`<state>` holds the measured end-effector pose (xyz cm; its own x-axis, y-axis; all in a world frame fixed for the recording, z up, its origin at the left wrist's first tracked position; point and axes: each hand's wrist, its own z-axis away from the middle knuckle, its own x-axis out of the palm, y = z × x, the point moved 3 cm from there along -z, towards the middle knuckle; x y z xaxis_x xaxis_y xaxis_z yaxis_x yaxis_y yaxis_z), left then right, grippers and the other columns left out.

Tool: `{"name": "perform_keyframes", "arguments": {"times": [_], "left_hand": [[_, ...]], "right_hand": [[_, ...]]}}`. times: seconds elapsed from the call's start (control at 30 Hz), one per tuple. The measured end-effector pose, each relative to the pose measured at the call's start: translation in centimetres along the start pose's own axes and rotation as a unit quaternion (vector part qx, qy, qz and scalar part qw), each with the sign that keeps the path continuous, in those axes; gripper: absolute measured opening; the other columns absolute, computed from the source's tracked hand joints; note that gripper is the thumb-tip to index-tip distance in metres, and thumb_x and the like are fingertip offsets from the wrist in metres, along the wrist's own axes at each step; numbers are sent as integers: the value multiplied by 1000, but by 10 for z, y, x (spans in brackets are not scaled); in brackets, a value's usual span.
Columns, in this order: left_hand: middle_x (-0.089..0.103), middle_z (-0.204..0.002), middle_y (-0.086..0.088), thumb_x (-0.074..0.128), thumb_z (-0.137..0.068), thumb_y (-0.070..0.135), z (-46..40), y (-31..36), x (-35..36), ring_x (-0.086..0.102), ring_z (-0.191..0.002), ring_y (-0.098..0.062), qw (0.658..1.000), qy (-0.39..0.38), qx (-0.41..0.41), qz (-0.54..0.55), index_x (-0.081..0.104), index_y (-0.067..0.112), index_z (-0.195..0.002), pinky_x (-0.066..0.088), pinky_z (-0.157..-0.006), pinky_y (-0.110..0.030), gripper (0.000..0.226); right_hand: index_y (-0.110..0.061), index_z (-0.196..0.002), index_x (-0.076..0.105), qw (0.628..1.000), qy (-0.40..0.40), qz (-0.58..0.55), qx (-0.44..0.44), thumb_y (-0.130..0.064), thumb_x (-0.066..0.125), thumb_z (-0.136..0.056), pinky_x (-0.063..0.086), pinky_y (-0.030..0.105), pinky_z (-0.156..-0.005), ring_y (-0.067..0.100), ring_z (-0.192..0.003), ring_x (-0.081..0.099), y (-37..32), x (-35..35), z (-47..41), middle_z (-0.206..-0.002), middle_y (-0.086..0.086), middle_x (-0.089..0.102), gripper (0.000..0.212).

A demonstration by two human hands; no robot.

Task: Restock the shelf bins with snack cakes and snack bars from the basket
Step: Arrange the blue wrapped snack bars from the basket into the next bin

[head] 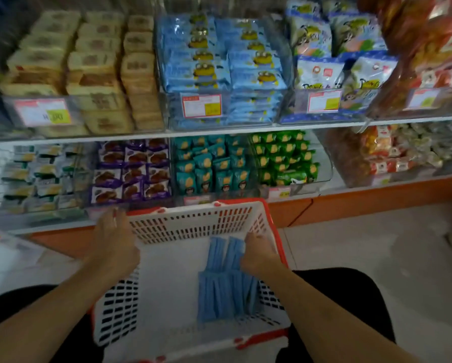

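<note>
We see two shelves of clear bins filling the upper half of the view, the upper shelf [219, 131] carrying tan snack cakes [94, 72] at the left, blue packs printed with a yellow goggle-eyed cartoon figure [225, 66] in the middle bin, and white-and-blue bags [332, 48] to their right. Price tags [201, 105] with red borders and yellow patches hang on the bin fronts, but the writing on them is too blurred for us to read, and no brand name is legible. On the lower shelf [377, 191] stand white packs [33, 176], purple packs [133, 171], teal packs [211, 166] and green packs [285, 158], side by side. Below, close to us, sits the white basket [193, 226] with red trim, resting between dark-clad knees on the pale floor [377, 244]. Inside it, against its right wall, blue snack bars [219, 297] stand on edge in two rows. Our right hand [259, 252] reaches down into the basket, wrist bent, its grip clamped on the far end of the upper row of those bars, fingers curled over the tops. Our left hand [115, 242] lies on the basket's far left corner, forearm stretched forward, fingers extended over the rim; its grip looks spread flat rather than closed round the rim.
</note>
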<state>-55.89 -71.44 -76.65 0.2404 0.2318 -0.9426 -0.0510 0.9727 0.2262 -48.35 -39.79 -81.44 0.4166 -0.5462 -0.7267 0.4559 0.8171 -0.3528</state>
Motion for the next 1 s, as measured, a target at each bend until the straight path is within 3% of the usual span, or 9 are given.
{"name": "perform_keyframes", "arguments": {"times": [0.1,0.2,0.3,0.4,0.53,0.6,0.77,0.87,1.0], "left_hand": [[30,-150,-31,74,-83,15,-5,-37,38,49,-123,-51,996,-41,-65,37,-13,12,-161,49,-93,-57,116],[44,-136,-39,68,-89,15,-19,-54,58,59,-102,-53,997,-35,-62,-3,-7,-6,-159,51,-75,-56,104],[41,-138,-38,67,-91,12,-27,-55,64,62,-86,-47,997,-40,-63,-28,-23,-1,-157,41,-60,-46,113],[39,-139,-34,66,-91,15,-27,-53,66,62,-85,-45,997,-33,-58,-38,-33,7,-154,44,-61,-47,118],[32,-147,-33,68,-91,15,-27,-50,64,62,-92,-44,996,-29,-71,-49,-38,8,-151,54,-69,-52,122],[33,-147,-34,67,-91,16,-26,-49,64,61,-96,-45,996,-28,-73,-47,-36,7,-152,56,-74,-54,120],[34,-147,-26,71,-87,29,-20,-39,50,58,-109,-44,994,-47,-98,3,-41,22,-150,56,-83,-53,129],[30,-152,-24,75,-83,30,-17,-34,38,60,-108,-38,990,-89,-104,39,-45,24,-147,53,-77,-43,136],[18,-160,-23,64,-81,46,-9,-33,17,35,-140,-44,984,-99,-137,64,-31,26,-153,39,-113,-55,121]], "right_hand": [[-8,-147,41,998,-51,33,20,-19,60,-96,47,38,-102,33,-126,54,11,43,-27,-143,14,48,55],[-8,-152,32,996,-75,41,-20,-14,58,-98,51,38,-101,26,-119,54,15,68,-55,-146,13,43,59],[-15,-164,10,995,-89,39,-25,-14,59,-98,50,41,-105,28,-127,52,15,82,-78,-156,9,33,82],[-15,-163,13,995,-85,55,-13,-18,60,-98,46,49,-111,33,-132,49,16,91,-90,-153,13,35,80],[-12,-124,56,993,-66,97,-33,-17,58,-101,54,36,-93,25,-108,60,11,87,-88,-129,12,56,24],[-13,-102,61,991,-65,110,-43,-15,59,-100,58,34,-83,23,-96,64,6,77,-83,-115,11,64,3],[-19,-91,68,995,24,59,-72,-18,58,-99,60,35,-76,17,-85,65,-22,18,-49,-94,-2,65,12],[-24,-94,71,988,93,-73,-97,-21,65,-98,62,36,-75,12,-83,68,-33,-23,-13,-95,-8,69,8],[-23,-93,75,943,106,-267,-169,-4,75,-90,63,38,-79,13,-94,73,-38,-70,51,-105,-7,73,20]]}}
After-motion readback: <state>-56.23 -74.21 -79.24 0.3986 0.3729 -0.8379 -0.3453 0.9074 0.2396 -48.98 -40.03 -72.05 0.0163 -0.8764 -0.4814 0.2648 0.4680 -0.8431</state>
